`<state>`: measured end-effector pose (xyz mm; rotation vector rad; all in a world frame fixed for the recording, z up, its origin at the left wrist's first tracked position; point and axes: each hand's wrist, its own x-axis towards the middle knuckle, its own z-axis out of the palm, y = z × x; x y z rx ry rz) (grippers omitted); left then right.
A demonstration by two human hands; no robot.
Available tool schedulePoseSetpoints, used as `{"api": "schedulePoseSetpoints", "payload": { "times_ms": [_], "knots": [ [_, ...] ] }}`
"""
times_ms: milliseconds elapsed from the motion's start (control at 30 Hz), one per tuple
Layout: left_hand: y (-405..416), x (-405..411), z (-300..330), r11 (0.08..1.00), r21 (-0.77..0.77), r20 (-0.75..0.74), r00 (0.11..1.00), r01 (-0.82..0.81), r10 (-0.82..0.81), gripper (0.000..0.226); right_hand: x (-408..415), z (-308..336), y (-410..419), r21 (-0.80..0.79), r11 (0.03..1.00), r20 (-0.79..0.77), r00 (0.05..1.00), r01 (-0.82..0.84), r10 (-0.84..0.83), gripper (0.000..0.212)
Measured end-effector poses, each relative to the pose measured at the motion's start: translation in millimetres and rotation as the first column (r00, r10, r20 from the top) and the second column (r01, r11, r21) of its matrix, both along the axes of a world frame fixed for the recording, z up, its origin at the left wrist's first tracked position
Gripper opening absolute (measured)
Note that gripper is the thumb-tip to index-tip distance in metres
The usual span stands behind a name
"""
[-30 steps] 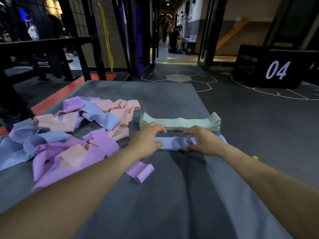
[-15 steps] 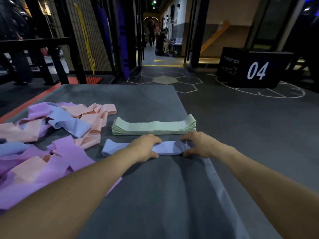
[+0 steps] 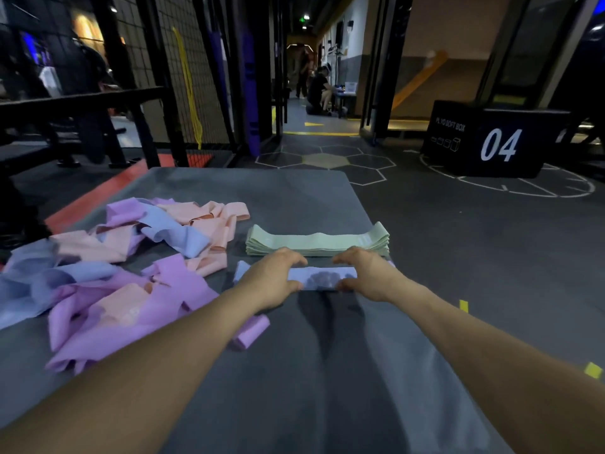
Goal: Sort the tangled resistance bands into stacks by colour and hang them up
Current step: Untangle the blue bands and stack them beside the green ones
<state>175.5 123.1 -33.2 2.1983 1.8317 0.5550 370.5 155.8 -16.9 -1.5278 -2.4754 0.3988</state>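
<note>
1. A pale blue resistance band (image 3: 322,278) lies flat on the grey bench (image 3: 294,371), just in front of a neat stack of green bands (image 3: 317,245).
2. Our left hand (image 3: 271,280) and right hand (image 3: 366,273) press down on its two ends, fingers bent over it.
3. A tangled pile of purple, peach and blue bands (image 3: 131,267) lies to the left on the bench.

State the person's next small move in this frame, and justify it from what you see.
Probably let go and fetch another blue band from the tangled pile: both the left hand and right hand are on a single blue band lying flat before the finished green stack.
</note>
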Motion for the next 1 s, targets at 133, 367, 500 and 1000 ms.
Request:
{"api": "schedulePoseSetpoints", "payload": {
  "times_ms": [133, 367, 500, 1000],
  "knots": [
    [-35.8, -42.7, 13.2, 0.996, 0.06, -0.032, 0.997, -0.071, 0.073, 0.039, -49.5, 13.6, -27.4, 0.031, 0.996, -0.015, 0.996, -0.085, 0.085, 0.054],
    [-90.3, -138.8, 31.5, 0.972, 0.071, 0.003, 0.974, -0.225, 0.225, 0.042, -151.5, 28.4, -54.4, 0.059, 0.979, -0.107, 0.974, -0.193, 0.199, 0.037],
    [-108.5, -198.1, 39.9, 0.936, 0.127, -0.007, 0.944, -0.328, 0.331, 0.041, -212.5, 26.7, -51.1, 0.099, 0.971, -0.151, 0.961, -0.22, 0.233, 0.036],
    [-26.0, -275.4, 20.5, 0.897, 0.148, 0.015, 0.908, -0.417, 0.42, 0.044, -323.6, -8.4, 50.7, 0.293, 0.953, 0.078, 0.995, -0.084, 0.064, 0.036]
  ]
}}
